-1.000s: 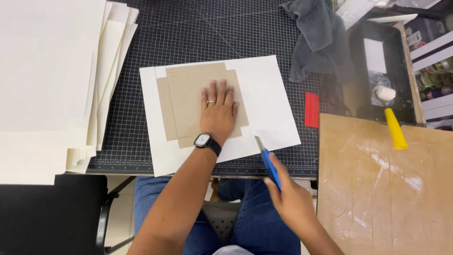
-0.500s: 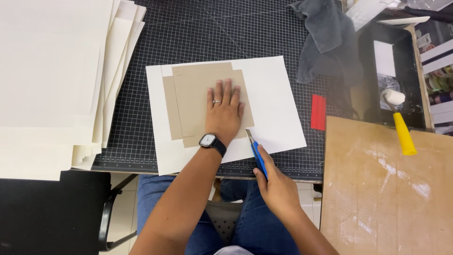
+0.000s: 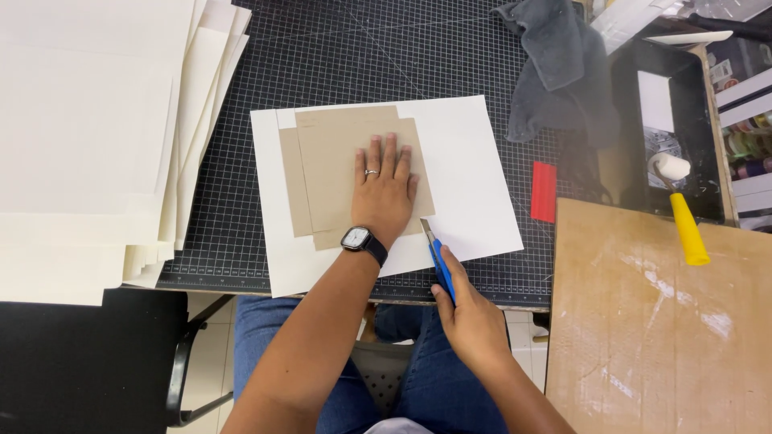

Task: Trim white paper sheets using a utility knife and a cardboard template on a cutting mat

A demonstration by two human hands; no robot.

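Head view: left hand point(image 3: 384, 195) pressed flat, fingers spread, on stepped brown cardboard piece point(image 3: 330, 173) lying atop white paper sheet point(image 3: 466, 173), itself on black gridded cutting mat point(image 3: 338, 64) covering tabletop. Right hand point(image 3: 473, 321) clenched around blue utility knife point(image 3: 438, 261), blade tip touching cardboard's lower right edge. Red rectangular block point(image 3: 544, 191) near sheet's right side.

Bare forearms; black square-faced wristwatch point(image 3: 359, 239) on left wrist, ring point(image 3: 371, 172) on left finger; blue jeans point(image 3: 418, 370).
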